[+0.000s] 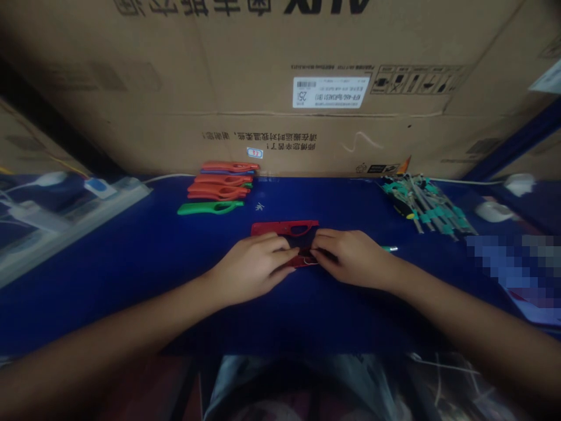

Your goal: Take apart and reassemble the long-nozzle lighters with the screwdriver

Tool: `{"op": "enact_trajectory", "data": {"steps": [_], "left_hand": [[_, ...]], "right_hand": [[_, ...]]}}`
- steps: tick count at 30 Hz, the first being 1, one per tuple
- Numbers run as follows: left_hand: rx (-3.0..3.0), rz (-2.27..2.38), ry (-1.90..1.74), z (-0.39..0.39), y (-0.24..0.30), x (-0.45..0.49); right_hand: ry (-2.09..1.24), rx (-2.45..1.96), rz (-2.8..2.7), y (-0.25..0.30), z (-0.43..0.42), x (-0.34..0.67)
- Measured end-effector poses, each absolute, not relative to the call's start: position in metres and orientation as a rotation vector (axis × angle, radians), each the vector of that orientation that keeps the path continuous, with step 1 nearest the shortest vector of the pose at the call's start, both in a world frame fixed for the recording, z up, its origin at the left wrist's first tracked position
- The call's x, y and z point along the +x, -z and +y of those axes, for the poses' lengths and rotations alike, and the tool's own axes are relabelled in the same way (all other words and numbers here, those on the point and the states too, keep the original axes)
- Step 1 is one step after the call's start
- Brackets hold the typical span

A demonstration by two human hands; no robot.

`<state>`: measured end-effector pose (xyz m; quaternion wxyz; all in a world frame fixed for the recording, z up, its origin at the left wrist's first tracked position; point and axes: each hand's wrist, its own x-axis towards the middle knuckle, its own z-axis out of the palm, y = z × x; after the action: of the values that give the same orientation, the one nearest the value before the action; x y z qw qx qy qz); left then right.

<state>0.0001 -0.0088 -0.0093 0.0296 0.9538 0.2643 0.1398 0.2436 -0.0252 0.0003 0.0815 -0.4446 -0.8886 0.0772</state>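
Observation:
In the middle of the blue table, my left hand (258, 263) pinches the left side of a red lighter casing half (302, 261). My right hand (350, 257) is closed at the casing's right end, fingertips pressed against it. A thin pale wire shows inside the casing between the hands; smaller parts there are blurred and partly covered by fingers. Just beyond, another red casing half (284, 227) with a trigger opening lies flat on the table. A slim greenish part with a bright metal tip (389, 249) emerges from behind my right hand.
Several orange, blue and green lighter casings (219, 190) lie stacked at the back left. At the back right is a pile of metal tubes with teal parts (432, 204), with a screwdriver (403, 209) beside it. A cardboard box (175, 88) stands behind; a power strip (87, 213) lies left.

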Motion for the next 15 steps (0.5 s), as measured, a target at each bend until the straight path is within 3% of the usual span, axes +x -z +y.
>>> {"op": "enact_trajectory", "data": {"steps": [15], "left_hand": [[2.894,0.795,-0.367,-0.0103,0.0071,0.0038]], "right_hand": [[-0.139,-1.329,-2.661,0.0054,-0.0249,0.2388]]}}
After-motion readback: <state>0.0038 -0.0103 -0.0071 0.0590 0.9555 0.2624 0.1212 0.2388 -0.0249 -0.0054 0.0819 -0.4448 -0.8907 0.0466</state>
